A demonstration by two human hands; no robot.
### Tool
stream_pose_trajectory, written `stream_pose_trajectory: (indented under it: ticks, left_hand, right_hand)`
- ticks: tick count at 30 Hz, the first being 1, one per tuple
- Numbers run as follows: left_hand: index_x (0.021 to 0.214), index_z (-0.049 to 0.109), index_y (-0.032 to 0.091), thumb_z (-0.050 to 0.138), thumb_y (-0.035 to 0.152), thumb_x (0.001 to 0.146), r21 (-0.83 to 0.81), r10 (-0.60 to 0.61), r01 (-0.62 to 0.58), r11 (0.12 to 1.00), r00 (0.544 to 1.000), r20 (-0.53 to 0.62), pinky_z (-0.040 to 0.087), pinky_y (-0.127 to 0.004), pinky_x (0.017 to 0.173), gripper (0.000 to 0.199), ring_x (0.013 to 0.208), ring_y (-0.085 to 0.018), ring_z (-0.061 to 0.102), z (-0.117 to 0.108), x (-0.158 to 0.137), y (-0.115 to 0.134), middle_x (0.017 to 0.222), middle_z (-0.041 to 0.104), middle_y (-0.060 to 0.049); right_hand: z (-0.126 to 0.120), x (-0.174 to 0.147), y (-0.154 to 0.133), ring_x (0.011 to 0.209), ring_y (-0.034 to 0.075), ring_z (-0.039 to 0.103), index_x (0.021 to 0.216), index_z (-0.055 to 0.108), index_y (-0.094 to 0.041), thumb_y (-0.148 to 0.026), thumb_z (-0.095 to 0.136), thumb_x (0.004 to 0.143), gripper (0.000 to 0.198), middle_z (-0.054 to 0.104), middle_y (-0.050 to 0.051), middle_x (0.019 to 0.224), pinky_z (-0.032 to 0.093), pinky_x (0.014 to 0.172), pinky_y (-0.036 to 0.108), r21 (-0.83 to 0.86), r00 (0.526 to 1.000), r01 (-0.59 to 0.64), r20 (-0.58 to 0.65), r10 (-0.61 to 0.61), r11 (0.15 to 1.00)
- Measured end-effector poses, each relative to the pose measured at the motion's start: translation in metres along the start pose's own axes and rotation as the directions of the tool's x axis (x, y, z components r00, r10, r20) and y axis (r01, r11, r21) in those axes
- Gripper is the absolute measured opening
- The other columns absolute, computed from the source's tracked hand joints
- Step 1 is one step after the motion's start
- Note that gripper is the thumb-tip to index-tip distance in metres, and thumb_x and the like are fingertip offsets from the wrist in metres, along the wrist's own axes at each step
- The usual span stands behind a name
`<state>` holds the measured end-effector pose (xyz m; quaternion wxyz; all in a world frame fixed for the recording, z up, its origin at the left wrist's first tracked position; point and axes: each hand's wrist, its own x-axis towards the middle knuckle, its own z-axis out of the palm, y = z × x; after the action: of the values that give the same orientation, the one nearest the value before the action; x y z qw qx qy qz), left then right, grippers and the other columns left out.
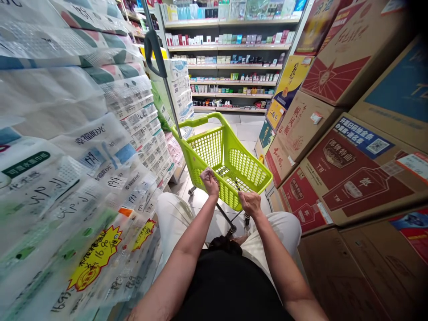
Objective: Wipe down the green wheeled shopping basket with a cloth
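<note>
A bright green wheeled shopping basket [249, 167] with perforated sides stands in front of my knees, and nothing lies in the part of its inside that shows. My left hand [211, 185] is closed around a crumpled pinkish-grey cloth [207, 174] at the basket's near left side. Whether the cloth presses on the rim I cannot tell. My right hand [250, 203] is closed on the basket's near rim, to the right of the left hand. From the basket's left end a long grey pull handle [155, 53] rises at a slant.
Tall stacks of plastic-wrapped paper packs [110, 147] with handwritten prices stand close on my left. Cardboard cartons [361, 165] are piled high on my right. Beyond the basket, tiled floor [239, 131] leads to shelves [230, 47] full of small boxes and bottles.
</note>
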<state>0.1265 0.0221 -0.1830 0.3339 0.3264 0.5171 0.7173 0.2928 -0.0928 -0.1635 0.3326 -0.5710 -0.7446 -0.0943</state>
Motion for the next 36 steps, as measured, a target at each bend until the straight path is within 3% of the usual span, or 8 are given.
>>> stream_pose_trajectory:
  ticks: [6,12,18,22,25,31,33,36]
  left_hand:
    - [0.106,0.054,0.022,0.055,0.038,0.101,-0.038,-0.242,0.239,0.970,0.961,-0.132,0.050,-0.030,0.064,0.017,0.070,-0.017,0.061,0.003,-0.001,-0.005,0.077,0.061,-0.002]
    - [0.110,0.053,0.022,0.054,0.033,0.101,-0.029,-0.119,0.116,0.993,0.974,-0.190,0.050,-0.027,0.074,0.014,0.083,-0.014,0.065,0.020,0.022,0.009,0.098,0.065,-0.004]
    - [0.108,0.054,0.018,0.043,0.029,0.105,0.000,-0.209,0.210,0.978,0.973,-0.102,0.045,-0.029,0.063,0.016,0.060,-0.013,0.054,0.008,0.010,0.002,0.074,0.059,0.001]
    - [0.108,0.060,0.023,0.059,0.028,0.098,0.035,0.051,-0.050,0.998,0.999,-0.014,0.052,-0.035,0.086,0.012,0.094,-0.019,0.063,0.003,0.023,0.016,0.105,0.063,-0.007]
    - [0.108,0.065,0.025,0.067,0.018,0.089,0.123,0.321,-0.348,0.929,0.926,0.197,0.049,-0.043,0.101,0.020,0.108,-0.026,0.059,-0.005,0.044,0.032,0.114,0.058,-0.010]
    - [0.108,0.065,0.023,0.051,0.010,0.095,0.392,0.358,-0.505,0.769,0.849,0.389,0.051,-0.040,0.096,0.023,0.101,-0.023,0.054,-0.019,0.054,0.053,0.109,0.053,-0.010]
    - [0.110,0.065,0.022,0.046,0.009,0.097,0.375,0.350,-0.578,0.725,0.778,0.522,0.053,-0.038,0.094,0.027,0.100,-0.022,0.054,-0.021,0.033,0.050,0.110,0.053,-0.010]
    - [0.121,0.066,0.024,0.051,0.010,0.095,0.273,0.334,-0.709,0.650,0.589,0.736,0.052,-0.039,0.099,0.033,0.108,-0.023,0.056,-0.023,0.004,0.047,0.113,0.053,-0.009]
  right_hand:
    - [-0.001,0.002,0.003,0.050,0.011,0.048,0.055,0.059,-0.020,-0.040,0.026,0.110,0.067,0.060,0.001,0.052,0.027,0.064,0.028,0.003,0.999,0.042,-0.012,-0.042,0.999]
    - [-0.002,0.002,0.007,0.052,0.011,0.050,0.057,0.059,-0.020,-0.038,0.026,0.110,0.065,0.062,0.002,0.054,0.028,0.065,0.028,0.004,0.999,0.049,0.016,-0.049,0.999]
    - [-0.003,0.001,0.008,0.052,0.011,0.049,0.056,0.059,-0.020,-0.039,0.028,0.109,0.065,0.062,0.002,0.055,0.030,0.066,0.028,0.019,0.999,0.031,0.013,-0.031,0.999]
    - [-0.003,0.001,0.006,0.051,0.011,0.047,0.056,0.060,-0.020,-0.038,0.030,0.109,0.064,0.060,0.002,0.053,0.029,0.065,0.029,0.020,1.000,0.029,0.002,-0.029,0.999]
    - [-0.003,0.000,0.007,0.052,0.011,0.048,0.057,0.061,-0.020,-0.037,0.031,0.108,0.062,0.060,0.002,0.053,0.028,0.065,0.029,0.022,1.000,0.031,0.002,-0.031,0.999]
    - [-0.003,-0.001,0.010,0.056,0.014,0.052,0.062,0.060,-0.021,-0.034,0.034,0.106,0.053,0.062,0.002,0.057,0.031,0.067,0.029,-0.006,0.997,0.066,0.026,-0.066,0.998]
    - [-0.006,-0.002,0.007,0.064,0.016,0.056,0.072,0.064,-0.021,-0.034,0.042,0.102,0.040,0.066,0.003,0.063,0.036,0.074,0.030,-0.031,0.996,0.075,0.047,-0.073,0.997]
    - [-0.011,-0.006,0.000,0.088,0.021,0.064,0.105,0.068,-0.020,-0.029,0.054,0.093,0.020,0.075,0.006,0.092,0.038,0.102,0.036,-0.039,0.998,0.061,0.027,-0.060,0.997]
